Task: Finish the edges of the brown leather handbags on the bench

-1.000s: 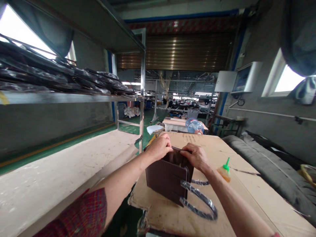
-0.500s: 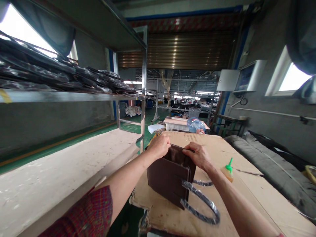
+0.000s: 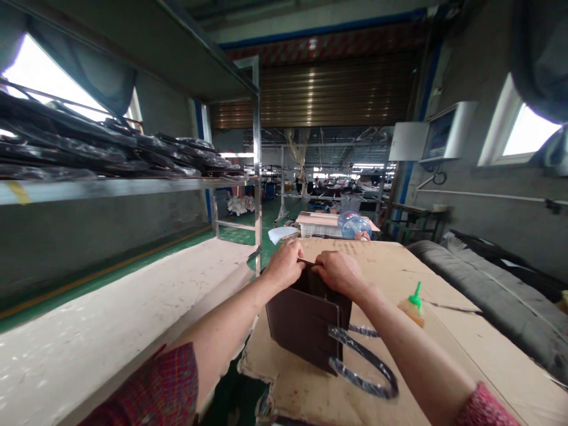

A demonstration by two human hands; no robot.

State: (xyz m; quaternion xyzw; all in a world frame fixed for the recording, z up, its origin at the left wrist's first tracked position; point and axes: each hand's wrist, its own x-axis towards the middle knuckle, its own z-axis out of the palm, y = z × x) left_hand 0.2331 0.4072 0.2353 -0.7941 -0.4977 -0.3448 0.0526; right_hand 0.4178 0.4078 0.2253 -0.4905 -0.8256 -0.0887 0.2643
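Observation:
A dark brown handbag (image 3: 302,325) stands on the cardboard-covered table, its mouth facing up. Its two looped handles (image 3: 368,361), wrapped in clear plastic, stick out to the right, one lying on the cardboard. My left hand (image 3: 287,264) is closed on the bag's far rim near its left end. Close beside it, my right hand (image 3: 339,271) grips the same rim, fingers curled over the edge. Part of the bag's inside shows dark below my hands. The fingertips on the far side are hidden.
Right of my right forearm stands a small bottle with a green nozzle (image 3: 415,305) on the cardboard (image 3: 452,349). A metal rack (image 3: 257,148) on the left holds plastic-wrapped dark items (image 3: 110,142). Beyond the table's far end is a blue water jug (image 3: 355,225); grey fabric rolls (image 3: 448,284) lie right.
My right hand has slid left along the bag's rim, closer to my left hand. The left hand keeps its grip, and the bag stays in nearly the same place.

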